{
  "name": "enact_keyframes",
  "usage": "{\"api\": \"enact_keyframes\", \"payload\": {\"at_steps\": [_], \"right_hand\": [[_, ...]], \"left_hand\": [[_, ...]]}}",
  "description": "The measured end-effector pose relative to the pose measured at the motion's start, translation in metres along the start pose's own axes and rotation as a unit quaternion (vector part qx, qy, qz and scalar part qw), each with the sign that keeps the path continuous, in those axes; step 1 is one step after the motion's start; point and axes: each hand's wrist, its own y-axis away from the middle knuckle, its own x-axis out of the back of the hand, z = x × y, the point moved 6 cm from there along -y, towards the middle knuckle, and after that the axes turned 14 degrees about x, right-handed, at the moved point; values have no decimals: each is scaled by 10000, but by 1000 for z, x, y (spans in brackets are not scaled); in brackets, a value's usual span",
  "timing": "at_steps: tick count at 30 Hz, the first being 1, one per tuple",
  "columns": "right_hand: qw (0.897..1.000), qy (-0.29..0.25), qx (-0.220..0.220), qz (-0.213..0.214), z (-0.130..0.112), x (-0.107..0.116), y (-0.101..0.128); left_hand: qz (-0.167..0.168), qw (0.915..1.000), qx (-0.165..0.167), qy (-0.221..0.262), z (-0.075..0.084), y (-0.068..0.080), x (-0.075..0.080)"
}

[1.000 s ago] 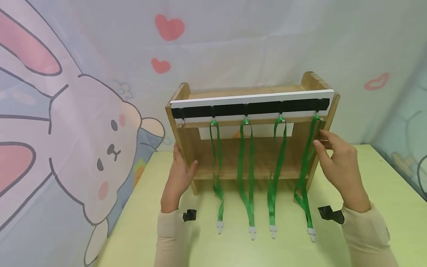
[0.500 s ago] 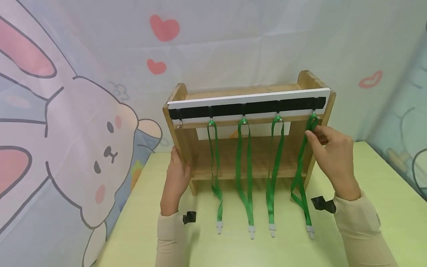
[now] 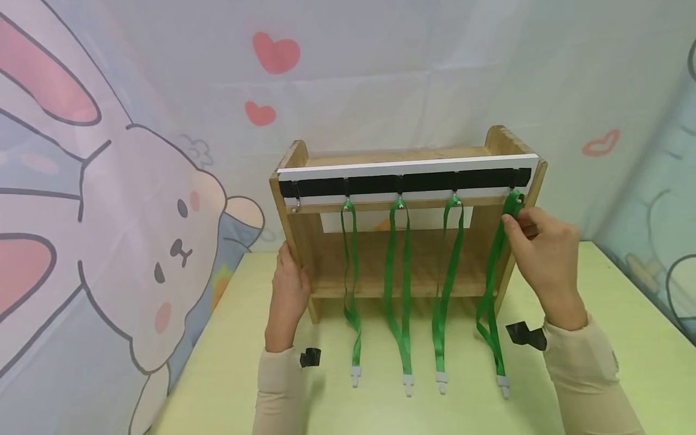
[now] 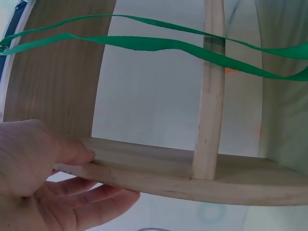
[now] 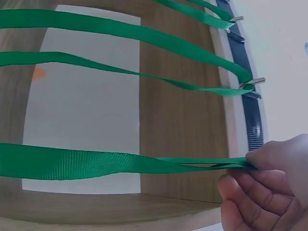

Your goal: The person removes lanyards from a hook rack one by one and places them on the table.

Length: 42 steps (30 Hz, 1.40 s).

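A wooden shelf rack stands on the table with a black hook strip across its top front. Several green lanyards hang from the hooks. My left hand grips the rack's left side panel, thumb on the inner face and fingers on the outer face. My right hand pinches the rightmost lanyard just below its hook at the strip's right end. In the right wrist view the fingertips hold the flat green band close to the strip.
The leftmost hook carries nothing. The lanyards' white clips lie on the yellow-green table in front of the rack. A small black object lies by each wrist. A cartoon rabbit backdrop hangs behind and to the left.
My right hand rose from the rack's right side panel to the top of the rightmost lanyard and pinched it. The left hand stayed on the left panel.
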Motion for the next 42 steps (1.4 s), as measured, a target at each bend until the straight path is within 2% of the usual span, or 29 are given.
{"api": "enact_keyframes", "payload": {"at_steps": [7,16,27,42], "right_hand": [[10000,71,32,-3,-1,6,6],[9996,115,177,-196,3,12,24],[9988,-102,210,-420,3,9,38],[9944,-587,-271,-837,18,-7,64]], "left_hand": [[-48,10000,16,-22,-1,0,-2],[-82,9999,69,-1,-6,3,-2],[-129,9999,-18,97,-3,-5,4],[-331,9992,95,189,-6,-2,-1]]}}
